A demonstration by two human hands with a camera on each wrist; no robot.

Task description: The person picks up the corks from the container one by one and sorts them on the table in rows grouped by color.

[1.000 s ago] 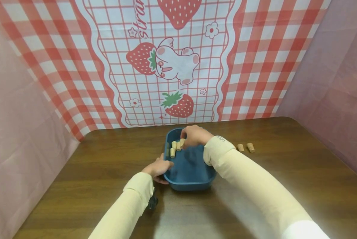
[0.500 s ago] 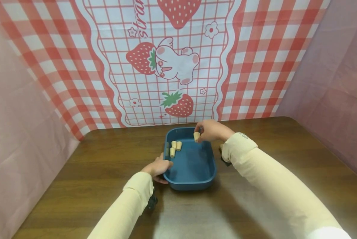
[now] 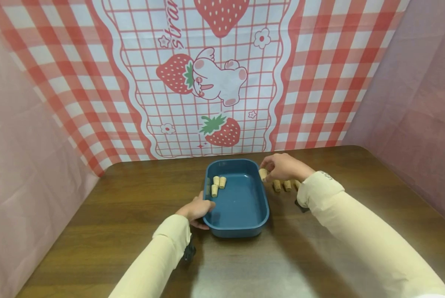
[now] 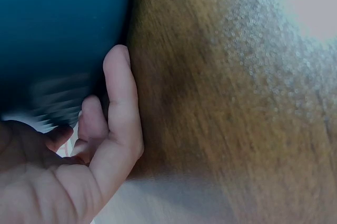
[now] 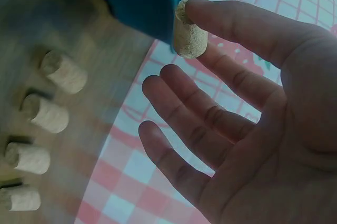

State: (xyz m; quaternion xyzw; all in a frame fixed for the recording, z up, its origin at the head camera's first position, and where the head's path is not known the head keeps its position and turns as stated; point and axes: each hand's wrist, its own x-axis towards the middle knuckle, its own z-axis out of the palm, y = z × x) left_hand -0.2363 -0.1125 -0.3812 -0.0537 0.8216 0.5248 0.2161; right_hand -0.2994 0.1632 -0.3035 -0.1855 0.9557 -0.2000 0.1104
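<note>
A blue rectangular plastic bin (image 3: 241, 207) stands on the table, with 3 corks (image 3: 222, 182) at its far left inside. My left hand (image 3: 197, 209) holds the bin's left wall, thumb over the rim and fingers outside; the left wrist view has those fingers (image 4: 121, 92) along the bin's outer side. Just outside the right rim, my right hand (image 3: 284, 166) pinches a tapered cork (image 5: 190, 32) between thumb and index finger, its other fingers spread. Several more corks (image 3: 276, 186) lie in a row on the table right of the bin, partly hidden behind the right hand and sleeve.
The brown wooden table (image 3: 133, 198) runs back to a red-checked strawberry cloth (image 3: 222, 82). Pink cloth (image 3: 32, 136) hangs at both sides. A dark strap-like item (image 3: 189, 249) shows under the left wrist, and a dark piece (image 3: 302, 206) under the right wrist.
My right hand has lifted a cork from the bin's far left and carried it right, past the right rim. The other 3 corks and my left hand stay put.
</note>
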